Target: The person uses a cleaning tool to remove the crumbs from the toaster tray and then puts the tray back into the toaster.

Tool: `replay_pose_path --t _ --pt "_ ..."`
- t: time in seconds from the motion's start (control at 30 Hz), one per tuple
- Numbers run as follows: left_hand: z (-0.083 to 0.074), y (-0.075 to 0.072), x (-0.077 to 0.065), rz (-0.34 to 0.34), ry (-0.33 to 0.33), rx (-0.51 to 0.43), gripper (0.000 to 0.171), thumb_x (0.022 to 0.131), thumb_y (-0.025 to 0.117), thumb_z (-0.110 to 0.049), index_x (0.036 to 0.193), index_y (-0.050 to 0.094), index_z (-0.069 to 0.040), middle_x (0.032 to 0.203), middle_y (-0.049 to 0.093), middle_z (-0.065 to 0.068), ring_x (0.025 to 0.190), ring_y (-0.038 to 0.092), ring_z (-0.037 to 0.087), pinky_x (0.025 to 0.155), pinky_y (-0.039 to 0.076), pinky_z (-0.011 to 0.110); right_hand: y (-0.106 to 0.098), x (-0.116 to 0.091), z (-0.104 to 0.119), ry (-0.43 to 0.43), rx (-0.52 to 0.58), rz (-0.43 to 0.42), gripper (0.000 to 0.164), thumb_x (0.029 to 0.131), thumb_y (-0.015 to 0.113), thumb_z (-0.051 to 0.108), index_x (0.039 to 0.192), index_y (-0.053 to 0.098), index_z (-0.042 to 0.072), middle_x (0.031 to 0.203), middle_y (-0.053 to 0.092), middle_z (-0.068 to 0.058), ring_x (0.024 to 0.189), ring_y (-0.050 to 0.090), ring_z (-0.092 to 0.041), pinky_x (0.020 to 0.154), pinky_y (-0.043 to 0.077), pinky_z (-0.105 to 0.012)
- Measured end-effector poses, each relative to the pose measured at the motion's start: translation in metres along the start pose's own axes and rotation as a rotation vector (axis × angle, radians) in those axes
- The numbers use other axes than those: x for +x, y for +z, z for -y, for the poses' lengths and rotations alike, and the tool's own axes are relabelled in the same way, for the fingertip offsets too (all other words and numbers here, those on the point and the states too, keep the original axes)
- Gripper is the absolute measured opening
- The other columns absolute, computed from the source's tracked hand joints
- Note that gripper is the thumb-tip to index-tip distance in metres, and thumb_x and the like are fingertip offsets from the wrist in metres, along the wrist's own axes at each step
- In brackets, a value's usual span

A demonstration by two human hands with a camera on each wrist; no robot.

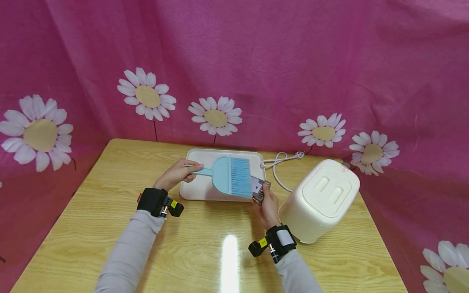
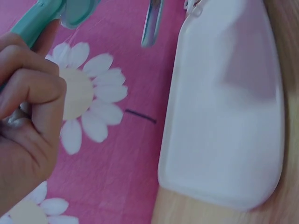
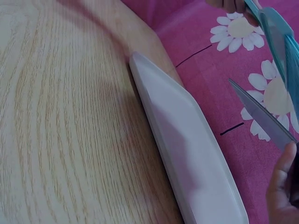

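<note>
By its handle, my left hand (image 1: 179,174) grips a light blue hand brush (image 1: 221,176), its bristles pointing right. My right hand (image 1: 270,205) pinches the dark slotted end of a thin metal crumb tray (image 1: 257,185). In the head view the bristles overlap the crumb tray. The right wrist view shows the tray's flat metal part (image 3: 261,112) below the brush (image 3: 275,28), with a gap between them. Both are held above a shallow white tray (image 1: 198,193). Fingers curl around the brush handle (image 2: 37,23) in the left wrist view.
A cream toaster (image 1: 322,199) stands on the wooden table (image 1: 198,244) at the right, close to my right hand. Its white cord (image 1: 280,162) lies looped behind it, beside the white tray. A pink curtain (image 1: 256,61) with daisies surrounds the back and sides.
</note>
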State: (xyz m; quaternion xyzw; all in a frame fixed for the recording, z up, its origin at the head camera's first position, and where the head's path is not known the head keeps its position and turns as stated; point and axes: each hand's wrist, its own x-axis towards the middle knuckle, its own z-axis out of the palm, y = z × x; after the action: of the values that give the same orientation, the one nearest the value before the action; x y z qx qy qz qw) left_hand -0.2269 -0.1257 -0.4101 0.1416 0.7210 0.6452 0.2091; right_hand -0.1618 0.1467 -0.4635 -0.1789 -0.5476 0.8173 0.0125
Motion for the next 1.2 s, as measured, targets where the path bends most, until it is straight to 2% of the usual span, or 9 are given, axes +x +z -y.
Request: replay_pose_path --t 0.13,0.3,0.47,0.73,0.77,0.83,1.0,1.03,1.2 --pt "0.005 0.006 0.003 0.002 -0.023 -0.033 0.024 0.092 0.05 -0.019 0.079 0.057 0.0 0.051 0.033 -0.001 0.047 0.028 0.009 0.049 0.022 0.021 0.001 -0.001 0.0 0.011 -0.043 -0.007 0.043 0.097 0.035 0.029 0.117 0.045 -0.007 0.07 0.052 0.005 0.054 0.043 -0.003 0.044 0.031 -0.015" --pt "0.008 0.011 0.004 0.026 -0.021 -0.042 0.025 0.092 0.05 -0.019 0.079 0.057 0.001 0.051 0.033 -0.001 0.046 0.026 0.009 0.049 0.021 0.021 0.001 -0.003 0.0 0.007 -0.06 -0.023 0.04 0.097 0.036 0.031 0.112 0.048 -0.004 0.072 0.049 0.003 0.054 0.04 -0.002 0.045 0.03 -0.015" --pt "0.011 0.011 0.003 0.014 -0.029 -0.009 0.028 0.092 0.05 -0.022 0.08 0.058 0.001 0.051 0.033 -0.001 0.047 0.027 0.009 0.049 0.021 0.022 0.002 -0.004 0.0 -0.016 -0.028 -0.009 0.037 0.097 0.036 0.029 0.107 0.05 -0.004 0.07 0.048 0.003 0.054 0.04 -0.003 0.046 0.03 -0.016" --pt "0.017 0.003 0.0 -0.042 -0.061 0.045 0.034 0.091 0.05 -0.025 0.085 0.055 0.008 0.052 0.034 -0.001 0.048 0.028 0.01 0.05 0.022 0.022 -0.004 -0.003 0.0 -0.001 0.02 0.051 0.046 0.098 0.031 0.027 0.126 0.038 -0.01 0.079 0.057 0.0 0.063 0.055 -0.006 0.058 0.046 -0.018" --pt "0.017 0.001 -0.001 -0.045 -0.063 0.046 0.035 0.091 0.05 -0.026 0.086 0.055 0.009 0.052 0.034 -0.001 0.048 0.029 0.01 0.05 0.022 0.022 -0.009 0.001 -0.004 -0.003 0.023 0.058 0.048 0.097 0.033 0.031 0.125 0.04 -0.007 0.081 0.059 -0.001 0.064 0.057 -0.006 0.06 0.048 -0.019" --pt "0.01 0.002 -0.006 -0.05 -0.072 0.048 0.033 0.092 0.049 -0.024 0.086 0.055 0.008 0.053 0.034 0.0 0.048 0.029 0.01 0.05 0.023 0.022 -0.014 0.008 -0.01 -0.002 0.029 0.063 0.049 0.096 0.036 0.034 0.126 0.041 -0.005 0.085 0.06 -0.002 0.069 0.059 -0.008 0.063 0.049 -0.02" --pt "-0.006 0.003 -0.017 -0.053 -0.091 0.047 0.027 0.094 0.045 -0.016 0.085 0.054 0.007 0.055 0.033 0.002 0.049 0.029 0.011 0.051 0.024 0.022 -0.014 0.004 -0.002 0.012 0.055 0.058 0.047 0.097 0.034 0.03 0.128 0.037 -0.006 0.089 0.059 -0.003 0.075 0.059 -0.008 0.067 0.05 -0.021" --pt "-0.004 0.002 -0.016 -0.054 -0.092 0.045 0.026 0.094 0.045 -0.016 0.085 0.055 0.007 0.055 0.033 0.002 0.049 0.029 0.011 0.051 0.024 0.022 -0.01 -0.002 0.004 0.014 0.053 0.053 0.046 0.098 0.031 0.027 0.129 0.036 -0.008 0.088 0.058 -0.003 0.073 0.059 -0.008 0.066 0.05 -0.021" --pt "0.012 -0.008 -0.009 -0.078 -0.111 0.008 0.027 0.093 0.048 -0.02 0.087 0.055 0.005 0.054 0.034 0.0 0.048 0.029 0.01 0.051 0.023 0.022 -0.012 -0.002 0.004 0.006 0.045 0.05 0.046 0.098 0.031 0.026 0.128 0.036 -0.009 0.086 0.059 -0.002 0.071 0.06 -0.008 0.065 0.05 -0.02"
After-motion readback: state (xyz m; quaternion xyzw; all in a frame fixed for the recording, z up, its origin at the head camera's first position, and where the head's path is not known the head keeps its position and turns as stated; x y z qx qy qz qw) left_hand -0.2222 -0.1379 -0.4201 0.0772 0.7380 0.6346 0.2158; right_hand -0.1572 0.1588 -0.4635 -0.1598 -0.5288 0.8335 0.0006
